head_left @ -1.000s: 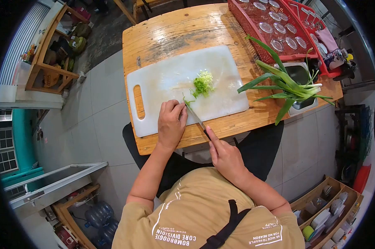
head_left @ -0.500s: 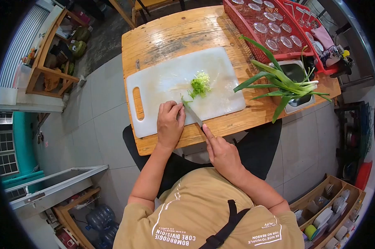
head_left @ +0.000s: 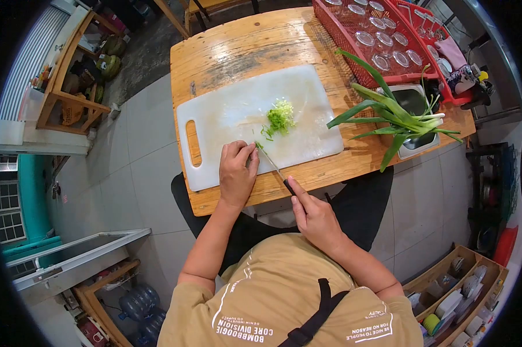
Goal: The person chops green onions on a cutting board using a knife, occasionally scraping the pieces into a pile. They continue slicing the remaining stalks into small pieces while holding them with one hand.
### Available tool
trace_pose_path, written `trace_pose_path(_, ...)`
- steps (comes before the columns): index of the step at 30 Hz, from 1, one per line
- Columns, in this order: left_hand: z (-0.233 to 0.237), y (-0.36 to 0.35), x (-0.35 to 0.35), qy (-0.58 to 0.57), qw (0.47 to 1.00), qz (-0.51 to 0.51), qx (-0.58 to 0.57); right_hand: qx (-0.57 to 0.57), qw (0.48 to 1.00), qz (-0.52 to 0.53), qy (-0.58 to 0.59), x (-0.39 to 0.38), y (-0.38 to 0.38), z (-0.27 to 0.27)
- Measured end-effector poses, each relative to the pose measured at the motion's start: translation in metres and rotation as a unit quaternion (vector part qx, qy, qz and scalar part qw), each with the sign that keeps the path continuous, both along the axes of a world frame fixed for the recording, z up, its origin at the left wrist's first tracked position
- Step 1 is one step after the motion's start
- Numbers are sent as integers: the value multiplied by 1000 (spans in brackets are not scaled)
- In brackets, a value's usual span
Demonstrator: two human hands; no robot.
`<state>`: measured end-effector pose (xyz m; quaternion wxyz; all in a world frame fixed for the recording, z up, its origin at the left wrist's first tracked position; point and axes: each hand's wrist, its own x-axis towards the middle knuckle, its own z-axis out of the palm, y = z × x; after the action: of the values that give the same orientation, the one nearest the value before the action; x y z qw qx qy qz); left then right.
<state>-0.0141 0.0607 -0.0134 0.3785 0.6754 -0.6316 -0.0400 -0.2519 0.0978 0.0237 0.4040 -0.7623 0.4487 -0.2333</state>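
A white cutting board (head_left: 226,115) lies on the wooden table. On it sits a small heap of chopped green onion (head_left: 280,117), with a few loose bits nearer me. My left hand (head_left: 237,168) rests at the board's near edge, fingers bent and pressed together on a short piece of green onion (head_left: 257,144), mostly hidden by the fingertips. My right hand (head_left: 313,214) is wrapped round the black handle of a knife (head_left: 272,165). The blade's tip is at the green piece, beside my left fingertips.
Whole green onions (head_left: 397,115) lie across metal containers (head_left: 411,101) at the table's right. Behind them stand red crates (head_left: 353,43) of upturned glasses. The wooden table (head_left: 232,43) has its near edge close to my body.
My right hand has drawn the knife slightly back toward me and to the right, showing more of the handle. My left hand has hardly moved.
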Motion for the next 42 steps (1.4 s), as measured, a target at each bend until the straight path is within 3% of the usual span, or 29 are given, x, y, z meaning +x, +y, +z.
trace_pose_path(42,-2,1,1,-2,1000,2,2,-119,985,5,127,18,-4,-20)
